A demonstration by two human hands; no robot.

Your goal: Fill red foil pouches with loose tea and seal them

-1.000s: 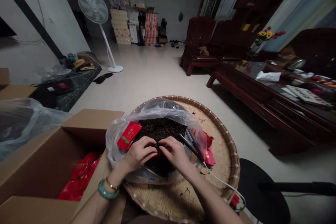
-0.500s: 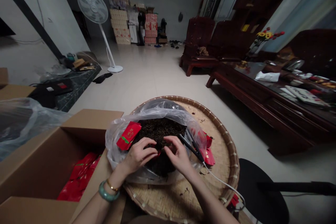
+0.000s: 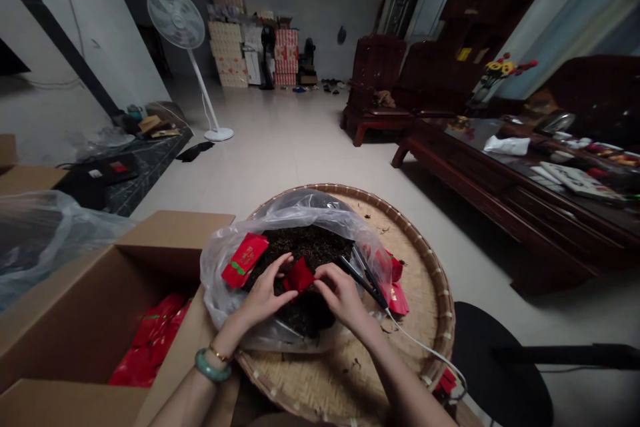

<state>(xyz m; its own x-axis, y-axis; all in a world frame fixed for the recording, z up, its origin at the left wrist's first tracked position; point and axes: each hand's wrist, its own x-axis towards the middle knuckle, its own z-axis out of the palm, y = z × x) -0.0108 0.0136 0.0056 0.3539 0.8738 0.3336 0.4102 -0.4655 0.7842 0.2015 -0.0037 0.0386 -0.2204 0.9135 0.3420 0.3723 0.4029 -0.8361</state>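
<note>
A small red packet (image 3: 299, 275) is held above dark, dried, tea-like leaves (image 3: 310, 240) in a clear plastic bag (image 3: 215, 280). The thumb and fingers of my right hand (image 3: 343, 297) pinch its right edge. My left hand (image 3: 267, 290) curves around the other side, thumb and fingers apart, its thumb close to the packet's lower edge. More red packets (image 3: 245, 260) with gold print lie on the bag's left side. To the right rests a black and silver tong-shaped tool (image 3: 367, 278) with a white cord. Everything sits on a round woven bamboo tray (image 3: 350, 373).
An open cardboard box (image 3: 65, 320) with red packets (image 3: 153, 340) stands at left. Other red packets (image 3: 399, 297) lie on the tray's right. Beyond are a black round base (image 3: 500, 360), a dark wooden table (image 3: 480, 180) and a white standing fan (image 3: 200, 80).
The red packet has come up into view between my hands, out of the leaves. My left hand's fingers have spread wider, and my right hand now pinches the packet's edge.
</note>
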